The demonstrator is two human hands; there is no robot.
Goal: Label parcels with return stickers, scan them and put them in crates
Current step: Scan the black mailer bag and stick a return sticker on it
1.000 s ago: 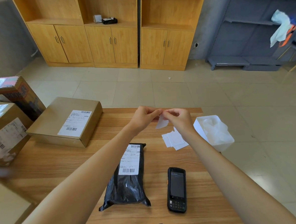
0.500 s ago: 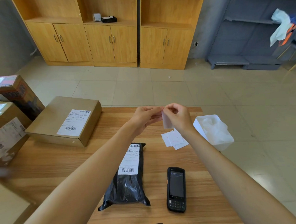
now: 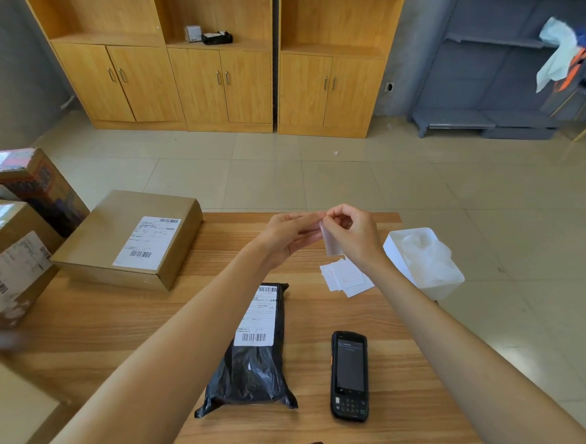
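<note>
The left hand [image 3: 287, 236] and right hand [image 3: 352, 233] both pinch one white sticker [image 3: 332, 245] at its top edge, held above the table. The black parcel [image 3: 254, 347] lies at six o'clock below them, long axis twelve-to-six, nearer the left hand.
</note>
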